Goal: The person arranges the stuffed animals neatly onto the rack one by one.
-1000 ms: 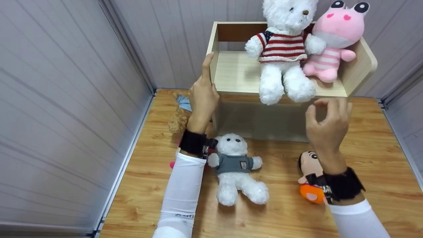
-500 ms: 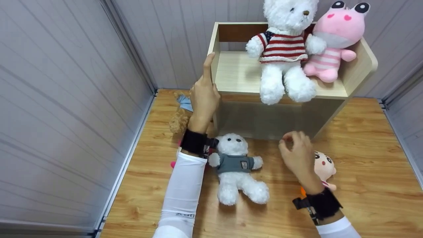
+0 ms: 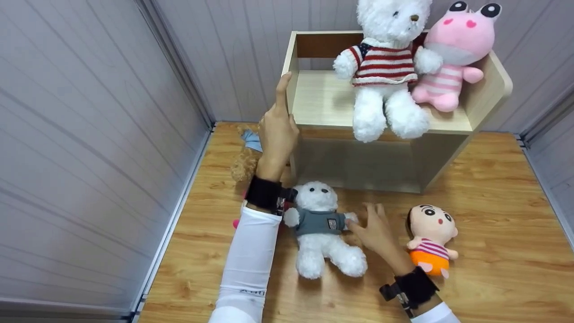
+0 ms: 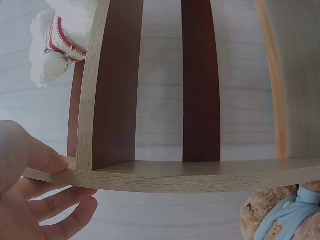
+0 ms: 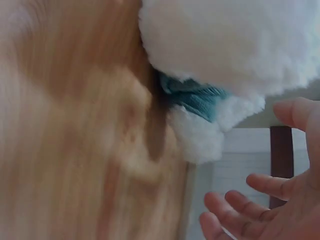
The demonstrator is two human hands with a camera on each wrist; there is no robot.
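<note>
In the head view my left hand [image 3: 277, 134] holds the left side panel of a pale wooden shelf [image 3: 320, 101], index finger pointing up along it. The left wrist view shows the thumb on the inner side of the panel [image 4: 200, 181] and fingers on the outer side. A white teddy bear in a grey-green shirt [image 3: 316, 223] lies on its back on the floor before the shelf. My right hand [image 3: 376, 231] is at its arm, fingers spread; whether they touch is unclear. In the right wrist view, the hand [image 5: 295, 200] is open beside white fur [image 5: 225, 45].
On the shelf top sit a white bear in a striped sweater [image 3: 388, 65] and a pink frog plush [image 3: 457, 45]. A doll in orange shorts [image 3: 430, 262] lies to the right. Left of the shelf, a brown bear [image 3: 245, 165] is partly hidden by my arm.
My right hand has come down and left from the shelf's front right to the grey-shirted teddy bear, its fingers opening out and uncovering the doll. My left hand stays on the panel.
</note>
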